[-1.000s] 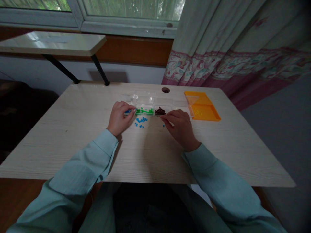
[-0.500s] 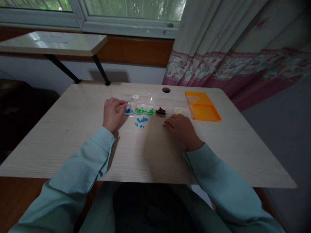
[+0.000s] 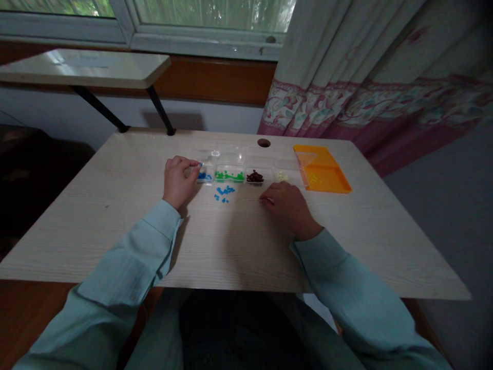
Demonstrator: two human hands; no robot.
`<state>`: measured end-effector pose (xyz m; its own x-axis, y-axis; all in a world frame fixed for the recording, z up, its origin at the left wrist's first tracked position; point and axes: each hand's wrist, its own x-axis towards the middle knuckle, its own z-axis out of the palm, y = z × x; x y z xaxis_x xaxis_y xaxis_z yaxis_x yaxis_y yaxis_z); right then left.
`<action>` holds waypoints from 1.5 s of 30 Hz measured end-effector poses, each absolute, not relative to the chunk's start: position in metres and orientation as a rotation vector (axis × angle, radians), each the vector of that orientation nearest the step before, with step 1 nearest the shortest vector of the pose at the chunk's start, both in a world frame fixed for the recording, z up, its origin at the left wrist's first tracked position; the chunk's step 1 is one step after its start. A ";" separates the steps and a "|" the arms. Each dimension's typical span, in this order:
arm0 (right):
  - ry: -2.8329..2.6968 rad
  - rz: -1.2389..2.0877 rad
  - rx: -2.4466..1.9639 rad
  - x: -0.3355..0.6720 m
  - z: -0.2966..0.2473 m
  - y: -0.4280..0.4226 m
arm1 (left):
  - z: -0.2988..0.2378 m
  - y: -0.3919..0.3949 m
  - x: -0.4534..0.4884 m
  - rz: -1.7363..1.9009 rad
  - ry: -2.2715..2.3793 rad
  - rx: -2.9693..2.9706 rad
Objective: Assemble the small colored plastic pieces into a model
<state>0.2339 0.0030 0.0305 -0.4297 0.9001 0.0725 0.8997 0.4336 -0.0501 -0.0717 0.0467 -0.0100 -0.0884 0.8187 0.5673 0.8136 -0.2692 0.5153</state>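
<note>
My left hand [image 3: 180,180] is closed in a pinch on a small blue piece [image 3: 201,164], above the left end of a clear compartment box [image 3: 231,165]. In the box, blue pieces [image 3: 204,176], green pieces [image 3: 229,177], dark red pieces [image 3: 254,177] and pale yellow pieces [image 3: 282,176] lie in separate compartments. Loose lighter-blue pieces [image 3: 224,191] are scattered on the table in front of it. My right hand [image 3: 288,205] rests low over the table, in front of the yellow compartment, its thumb and fingertips pressed together. Whatever is between those fingertips is hidden.
An orange tray [image 3: 335,177] with some yellow pieces lies at the right, partly under the box's clear lid. Behind the box is a round hole [image 3: 264,143] in the table [image 3: 215,246]. A raised shelf [image 3: 115,69] stands at the back left; a curtain [image 3: 308,97] hangs behind.
A small blue piece showing at my right fingertips earlier is now out of sight. Both hands stay almost in place, and the loose pieces look unchanged.
</note>
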 end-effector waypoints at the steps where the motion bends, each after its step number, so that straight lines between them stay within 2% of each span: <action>1: -2.584 0.003 -1.627 0.234 0.031 0.003 | -0.010 0.047 -0.072 1.319 1.899 2.113; 22: -2.546 -0.011 -1.604 0.233 0.029 0.003 | -0.006 0.042 -0.066 1.343 1.806 2.166; 32: -2.452 0.009 -1.509 0.230 0.029 0.003 | 0.006 0.022 -0.040 1.199 1.477 2.413; 45: -2.272 0.008 -1.171 0.218 0.027 -0.006 | 0.005 0.004 -0.011 1.033 1.071 2.391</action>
